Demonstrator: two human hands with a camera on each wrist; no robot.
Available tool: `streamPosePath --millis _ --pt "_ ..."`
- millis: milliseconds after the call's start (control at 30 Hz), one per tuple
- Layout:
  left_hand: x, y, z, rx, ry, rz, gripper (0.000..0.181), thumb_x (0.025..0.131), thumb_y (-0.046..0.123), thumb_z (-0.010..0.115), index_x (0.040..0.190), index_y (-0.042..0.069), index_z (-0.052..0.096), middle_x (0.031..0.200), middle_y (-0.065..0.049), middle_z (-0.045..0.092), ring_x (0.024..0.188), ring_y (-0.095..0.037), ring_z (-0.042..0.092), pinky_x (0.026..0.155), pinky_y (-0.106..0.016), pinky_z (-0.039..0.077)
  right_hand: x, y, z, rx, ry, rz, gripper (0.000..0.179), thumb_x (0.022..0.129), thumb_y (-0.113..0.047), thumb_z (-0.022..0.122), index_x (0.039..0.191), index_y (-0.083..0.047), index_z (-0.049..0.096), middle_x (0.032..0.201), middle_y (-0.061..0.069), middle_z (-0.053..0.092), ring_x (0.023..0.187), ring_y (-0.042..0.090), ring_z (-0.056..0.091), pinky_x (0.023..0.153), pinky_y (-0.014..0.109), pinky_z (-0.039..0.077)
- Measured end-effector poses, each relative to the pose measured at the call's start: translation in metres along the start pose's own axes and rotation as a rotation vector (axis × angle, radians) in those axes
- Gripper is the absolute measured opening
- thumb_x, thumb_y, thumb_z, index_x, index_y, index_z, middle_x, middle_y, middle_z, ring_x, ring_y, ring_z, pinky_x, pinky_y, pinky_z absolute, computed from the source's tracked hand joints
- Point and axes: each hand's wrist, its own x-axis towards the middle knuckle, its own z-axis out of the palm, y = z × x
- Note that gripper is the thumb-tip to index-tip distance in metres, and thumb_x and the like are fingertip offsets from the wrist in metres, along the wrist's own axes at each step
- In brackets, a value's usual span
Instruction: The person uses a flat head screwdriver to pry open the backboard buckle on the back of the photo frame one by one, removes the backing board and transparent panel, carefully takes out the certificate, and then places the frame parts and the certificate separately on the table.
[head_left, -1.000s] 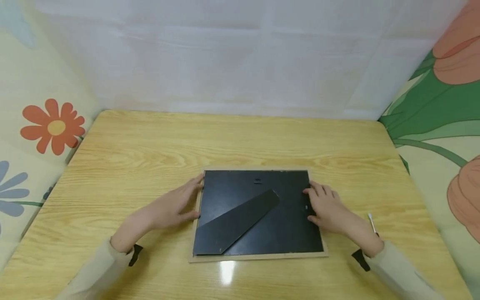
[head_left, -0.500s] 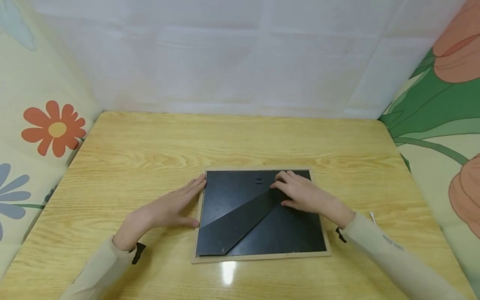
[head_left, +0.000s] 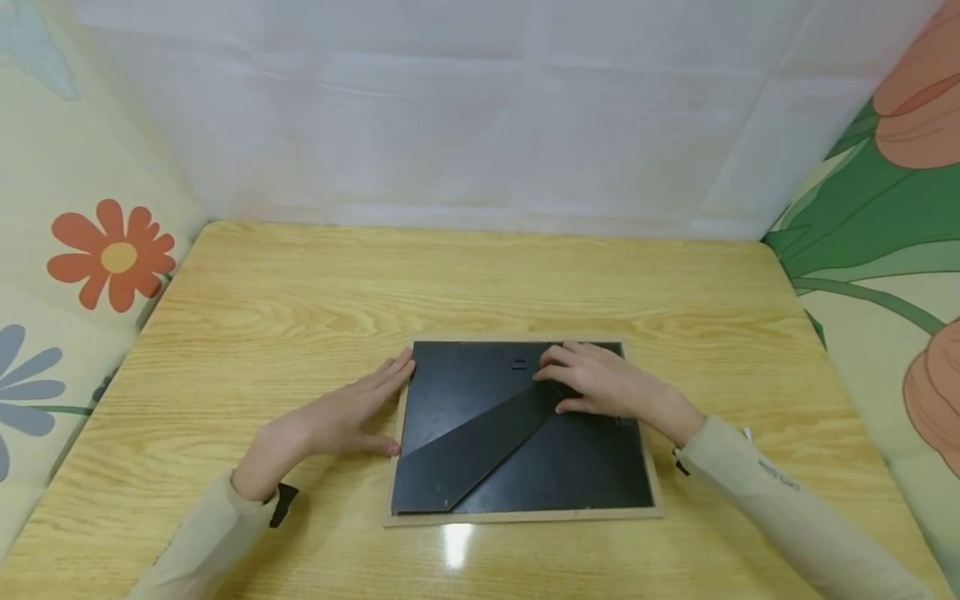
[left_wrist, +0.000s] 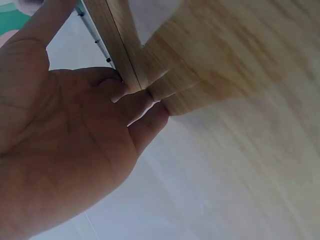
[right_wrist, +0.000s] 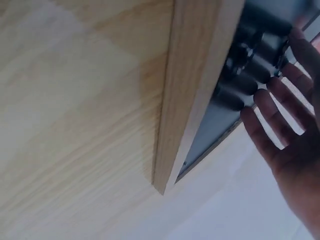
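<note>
A picture frame [head_left: 525, 517] with a light wooden rim lies face down on the table, its black backing board [head_left: 585, 467] upward. Diagonally across the board runs a flat black stand leg [head_left: 472, 454]. My left hand [head_left: 341, 421] rests along the frame's left edge, fingertips at the rim and thumb lower down. In the left wrist view the fingers [left_wrist: 145, 125] reach the wooden side. My right hand [head_left: 600, 383] is over the stand leg's upper end, fingertips touching there. In the right wrist view its fingers [right_wrist: 275, 115] are spread, mirrored in the shiny board.
The wood-grain table [head_left: 480, 283] extends on all sides of the frame. A small black hanger [head_left: 519, 364] is at the board's upper middle. A white-tipped thin item [head_left: 747, 433] lies half hidden behind the right sleeve. A white sheet [head_left: 480, 117] hangs behind the table.
My right hand has moved left from the frame's right edge onto the stand leg's upper end and stays there. The left hand and the frame are nearly where they were.
</note>
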Motion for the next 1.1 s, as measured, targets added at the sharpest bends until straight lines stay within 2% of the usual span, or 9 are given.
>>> streamPosePath --millis 267,533,733,900,1100 --pt "0.001 0.0 0.0 -0.013 0.008 -0.002 0.103 0.085 0.033 0.074 0.152 -0.005 0.006 0.16 -0.019 -0.005 0.145 -0.037 0.002 0.113 -0.056 0.015 0.002 -0.004 -0.001 -0.022 -0.03 -0.023 0.043 0.087 -0.028 0.073 0.121 -0.006 0.06 0.123 0.009 0.054 0.108 0.023 0.054 0.091 0.035 0.049" --pt "0.0 0.0 0.001 -0.051 0.009 -0.007 0.105 0.085 0.031 0.074 0.152 -0.005 0.001 0.159 -0.02 -0.007 0.145 -0.035 -0.001 0.113 -0.057 0.012 0.001 -0.003 -0.008 -0.057 0.016 -0.055 0.043 0.084 -0.028 0.076 0.118 -0.006 0.061 0.12 0.009 0.056 0.105 0.023 0.055 0.088 0.035 0.05" --pt "-0.001 -0.001 0.002 -0.056 0.023 -0.007 0.107 0.083 0.03 0.076 0.152 -0.004 0.002 0.159 -0.02 -0.007 0.145 -0.036 0.0 0.113 -0.057 0.011 -0.002 0.0 -0.017 -0.033 -0.006 -0.023 0.044 0.084 -0.026 0.077 0.118 -0.005 0.061 0.121 0.01 0.055 0.106 0.024 0.055 0.088 0.036 0.05" --pt "-0.001 -0.003 0.003 -0.047 0.033 0.005 0.106 0.083 0.03 0.077 0.152 -0.004 0.005 0.159 -0.02 -0.005 0.145 -0.036 0.001 0.113 -0.058 0.012 -0.01 0.003 -0.013 0.011 -0.041 0.0 0.043 0.084 -0.025 0.076 0.119 -0.006 0.061 0.122 0.009 0.055 0.108 0.024 0.054 0.089 0.035 0.05" --pt "-0.001 -0.004 0.004 -0.047 0.031 0.004 0.106 0.083 0.032 0.076 0.153 -0.003 0.004 0.159 -0.02 -0.006 0.145 -0.036 0.001 0.113 -0.058 0.011 -0.015 0.004 -0.01 0.032 -0.034 0.015 0.043 0.085 -0.025 0.075 0.121 -0.007 0.062 0.124 0.009 0.055 0.11 0.023 0.053 0.09 0.036 0.049"
